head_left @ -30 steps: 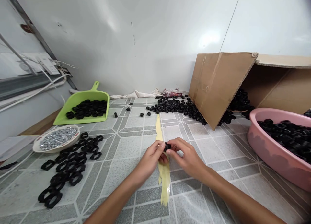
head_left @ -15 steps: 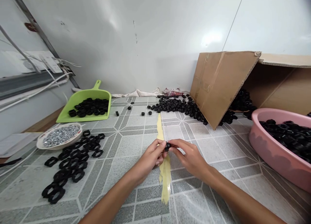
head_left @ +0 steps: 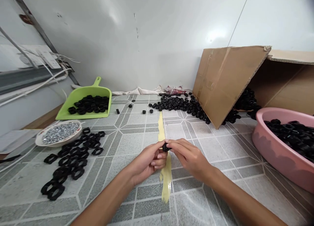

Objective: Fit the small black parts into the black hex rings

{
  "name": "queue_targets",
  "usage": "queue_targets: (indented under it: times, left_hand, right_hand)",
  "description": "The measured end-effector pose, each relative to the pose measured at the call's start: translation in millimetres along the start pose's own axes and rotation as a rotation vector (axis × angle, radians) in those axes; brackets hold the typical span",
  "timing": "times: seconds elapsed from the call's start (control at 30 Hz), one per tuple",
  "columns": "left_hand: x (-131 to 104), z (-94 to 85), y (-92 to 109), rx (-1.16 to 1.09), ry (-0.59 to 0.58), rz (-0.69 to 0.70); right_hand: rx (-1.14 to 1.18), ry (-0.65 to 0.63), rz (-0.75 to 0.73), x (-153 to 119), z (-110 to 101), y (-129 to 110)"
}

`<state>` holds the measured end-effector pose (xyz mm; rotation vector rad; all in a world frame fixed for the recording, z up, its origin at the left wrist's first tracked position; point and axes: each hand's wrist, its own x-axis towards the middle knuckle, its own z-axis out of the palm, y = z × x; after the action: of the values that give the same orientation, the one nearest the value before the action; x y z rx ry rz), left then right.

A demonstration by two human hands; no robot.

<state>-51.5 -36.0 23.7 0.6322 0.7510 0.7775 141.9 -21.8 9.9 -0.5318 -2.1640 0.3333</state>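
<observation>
Between the fingertips of both hands is a small black plastic ring-shaped part [head_left: 165,147], held over a strip of yellow tape [head_left: 166,177] on the table. My left hand [head_left: 150,160] grips it from the left with the thumb on top and the other fingers curled. From the right, my right hand [head_left: 187,154] pinches it, its fingers covering much of the part. To the left, several larger black rings [head_left: 73,160] lie in a loose cluster beside a white bowl [head_left: 38,140] of small silver metal pieces [head_left: 60,133].
A green dustpan [head_left: 73,95] holding black rings stands at the back left. Small black parts [head_left: 179,104] are heaped along the wall by a tilted cardboard box [head_left: 225,78]. A pink basin [head_left: 270,144] of black parts sits at the right. Cables [head_left: 36,88] run along the left wall.
Both hands have shifted slightly left with the black part. My right fingers now reach over its top, and my left fingers are more curled. The view has tilted a little.
</observation>
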Motion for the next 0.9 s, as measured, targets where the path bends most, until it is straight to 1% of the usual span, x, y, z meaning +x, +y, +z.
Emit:
queue_targets:
  times: [0.13, 0.2, 0.33, 0.43, 0.5, 0.57, 0.63, 0.7, 0.8, 0.9]
  left_hand:
    - [-1, 2.8, -3, 0.086, 0.028, 0.058]
    - [0, 6.0, -6, 0.128, 0.063, 0.092]
    - [0, 14.2, -11, 0.263, 0.158, 0.212]
    - [1, 18.8, -16, 0.306, 0.154, 0.263]
    - [2, 19.5, -18, 0.318, 0.155, 0.306]
    - [4, 18.4, -20, 0.373, 0.171, 0.380]
    - [5, 16.4, -19, 0.448, 0.193, 0.444]
    - [6, 14.8, -18, 0.493, 0.212, 0.462]
    - [4, 14.8, -16, 0.477, 0.214, 0.432]
    - [-1, 16.7, -13, 0.396, 0.203, 0.349]
  right_hand:
    - [-0.002, -0.006, 0.053, 1, 0, 2]
    - [-0.001, -0.004, 0.124, 1, 0, 2]
    - [0.053, 0.002, 0.254, 3, -2, 0]
    - [0.097, 0.062, 0.335, 5, -2, -3]
    - [0.129, 0.091, 0.435, 7, -2, -5]
    - [0.215, 0.060, 0.556, 9, -2, -7]
    - [0.314, 0.008, 0.620, 10, -2, -8]
    - [0.333, -0.007, 0.605, 10, -2, -8]
    - [0.230, 0.008, 0.526, 8, -2, -9]
    - [0.173, 0.041, 0.424, 5, 1, -8]
